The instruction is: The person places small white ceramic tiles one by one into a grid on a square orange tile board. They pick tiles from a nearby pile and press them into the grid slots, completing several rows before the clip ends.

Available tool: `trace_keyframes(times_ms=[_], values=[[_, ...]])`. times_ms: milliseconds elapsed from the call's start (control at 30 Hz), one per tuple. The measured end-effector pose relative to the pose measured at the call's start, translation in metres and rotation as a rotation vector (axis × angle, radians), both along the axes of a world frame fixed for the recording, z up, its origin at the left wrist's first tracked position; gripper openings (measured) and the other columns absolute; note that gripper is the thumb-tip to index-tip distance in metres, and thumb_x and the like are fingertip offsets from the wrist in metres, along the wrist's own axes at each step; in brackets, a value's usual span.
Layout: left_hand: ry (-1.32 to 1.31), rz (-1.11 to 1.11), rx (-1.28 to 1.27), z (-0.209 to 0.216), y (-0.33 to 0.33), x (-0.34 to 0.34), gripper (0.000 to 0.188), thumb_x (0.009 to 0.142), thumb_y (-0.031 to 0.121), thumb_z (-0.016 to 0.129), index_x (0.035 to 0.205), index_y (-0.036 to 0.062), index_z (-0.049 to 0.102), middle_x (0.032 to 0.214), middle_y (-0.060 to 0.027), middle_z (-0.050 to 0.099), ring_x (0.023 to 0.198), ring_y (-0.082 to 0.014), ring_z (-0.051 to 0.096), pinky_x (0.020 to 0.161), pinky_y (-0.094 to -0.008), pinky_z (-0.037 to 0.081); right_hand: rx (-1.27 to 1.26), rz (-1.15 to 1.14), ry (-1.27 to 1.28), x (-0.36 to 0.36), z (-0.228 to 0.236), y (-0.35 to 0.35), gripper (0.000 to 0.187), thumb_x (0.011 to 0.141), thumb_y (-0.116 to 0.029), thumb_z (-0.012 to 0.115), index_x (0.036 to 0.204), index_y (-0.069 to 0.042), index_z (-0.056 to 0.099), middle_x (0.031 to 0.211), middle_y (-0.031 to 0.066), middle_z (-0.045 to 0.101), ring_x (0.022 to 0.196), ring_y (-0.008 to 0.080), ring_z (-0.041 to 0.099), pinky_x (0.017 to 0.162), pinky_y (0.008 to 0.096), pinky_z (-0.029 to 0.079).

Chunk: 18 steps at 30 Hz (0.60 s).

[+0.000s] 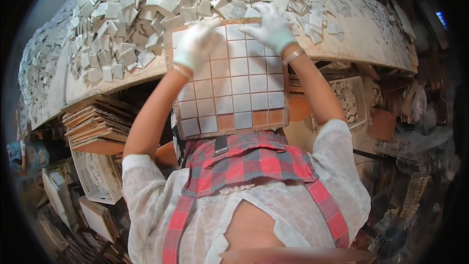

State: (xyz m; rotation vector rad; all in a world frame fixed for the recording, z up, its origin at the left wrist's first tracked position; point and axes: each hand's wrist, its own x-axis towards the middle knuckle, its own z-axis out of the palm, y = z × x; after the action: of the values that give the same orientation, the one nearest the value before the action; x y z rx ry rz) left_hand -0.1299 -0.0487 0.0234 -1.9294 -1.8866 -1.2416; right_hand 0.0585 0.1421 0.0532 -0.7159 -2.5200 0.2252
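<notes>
A square grid tray [286,85] rests tilted against the table edge in front of my body. Pale square tiles [240,67] fill most of its squares; orange-brown base shows in three squares of the row nearest me. My left hand [201,43], in a white glove, is over the tray's far left part, its fingers smeared by motion. At the far right corner, my gloved right hand [271,28] has its thumb stretched over the top row and its other fingers spread toward the loose tiles [168,4]. No tile shows in it.
The curved table [347,46] carries a large heap of loose tiles. Below it on the left are stacked boards [100,124] and a white plastic crate [100,178]. Under the right side stands another crate [360,100] with pale pieces. A wire fan guard [422,154] is farther right.
</notes>
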Motion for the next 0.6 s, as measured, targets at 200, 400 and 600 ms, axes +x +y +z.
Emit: trace_keyframes(times_ms=[200, 400, 600], values=[[0.236, 0.366, -0.153, 0.017, 0.105, -0.070, 0.045, 0.097, 0.028, 0.069, 0.140, 0.0142, 0.066, 0.135, -0.0115, 0.070, 0.118, -0.0367, 0.068, 0.101, -0.0459, 0.056, -0.002, -0.253, -0.313, -0.123, 0.005, 0.008, 0.091, 0.077, -0.072, 0.077, 0.138, -0.006, 0.064, 0.136, 0.0221, 0.062, 0.121, 0.0387, 0.068, 0.104, 0.0469, 0.054], [0.359, 0.413, -0.444, 0.015, 0.153, -0.078, 0.055, 0.097, 0.045, 0.071, 0.143, 0.0161, 0.062, 0.137, -0.0090, 0.066, 0.131, -0.0338, 0.060, 0.105, -0.0471, 0.054, 0.157, -0.182, -0.145, -0.125, 0.004, 0.070, 0.066, 0.085, -0.031, 0.077, 0.147, -0.019, 0.058, 0.145, 0.0111, 0.061, 0.125, 0.0358, 0.065, 0.103, 0.0489, 0.053], [0.369, 0.461, -0.504, 0.008, 0.173, -0.075, 0.038, 0.098, 0.039, 0.067, 0.127, 0.0139, 0.067, 0.118, -0.0131, 0.070, 0.112, -0.0371, 0.069, 0.093, -0.0519, 0.059, 0.433, 0.137, -0.183, -0.146, 0.006, 0.094, 0.071, 0.083, -0.023, 0.079, 0.150, -0.021, 0.055, 0.144, 0.0052, 0.061, 0.131, 0.0328, 0.059, 0.105, 0.0478, 0.052]])
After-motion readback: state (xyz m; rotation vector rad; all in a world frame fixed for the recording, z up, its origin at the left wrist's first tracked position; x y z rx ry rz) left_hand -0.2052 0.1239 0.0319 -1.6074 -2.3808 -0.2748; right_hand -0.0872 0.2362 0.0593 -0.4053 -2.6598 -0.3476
